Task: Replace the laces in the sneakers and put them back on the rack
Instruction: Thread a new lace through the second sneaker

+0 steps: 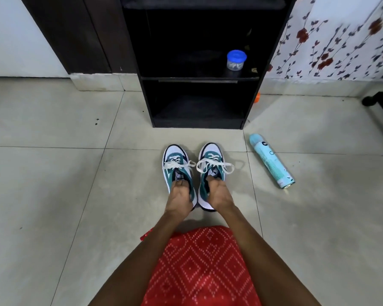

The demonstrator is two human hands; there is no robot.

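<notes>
Sneakers (211,159) at centre frame, toes up-frame, held by the collars: left hand (179,198) curled into one, right hand (219,196) into the other, fingertips hidden inside. Resting or lifted, hard to tell. Loose bows of laces (215,167) likely to snag rack (147,102) edge on entry. Jar (236,60) upper centre, risking a knock. Shelves dark, depths unreadable.

- The left sneaker (175,166) and right sneaker (212,161) are set side by side just before the rack (199,79), toes toward it.
- Each is held at the heel, the one by the left hand (179,199), the other by the right hand (219,195), fingers tucked inside.
- A jar (236,60) is placed on the rack's shelf, at its right end, above the bottom compartment.
- A can (271,160) is laid on the floor (53,173), right of the right sneaker.
</notes>
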